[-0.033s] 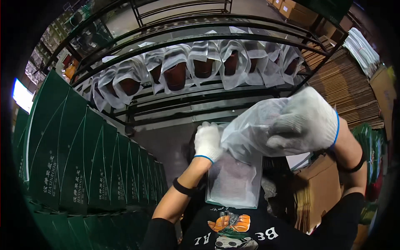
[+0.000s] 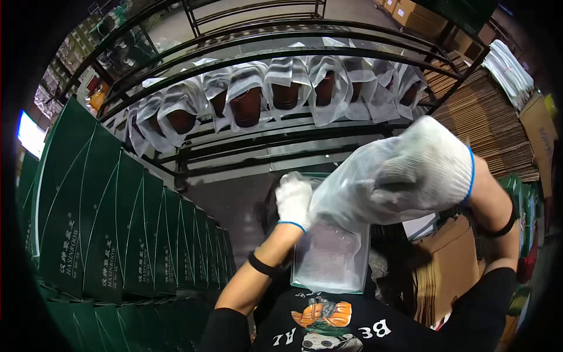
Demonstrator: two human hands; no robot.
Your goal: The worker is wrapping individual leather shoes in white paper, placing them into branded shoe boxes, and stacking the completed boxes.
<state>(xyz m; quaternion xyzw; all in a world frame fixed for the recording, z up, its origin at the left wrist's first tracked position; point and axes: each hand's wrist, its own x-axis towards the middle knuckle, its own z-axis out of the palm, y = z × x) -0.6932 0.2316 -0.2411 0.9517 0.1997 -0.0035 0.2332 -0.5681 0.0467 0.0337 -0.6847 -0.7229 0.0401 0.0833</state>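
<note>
Fingers of our left hand [image 2: 295, 199] pinch the clear pouch [image 2: 331, 252] at its 11 o'clock corner; right hand [image 2: 425, 170] clamps the top. We keep it upright, mouth level, below the rack [image 2: 281, 53].

White knit gloves with blue cuffs, black wristbands, black printed shirt
</note>
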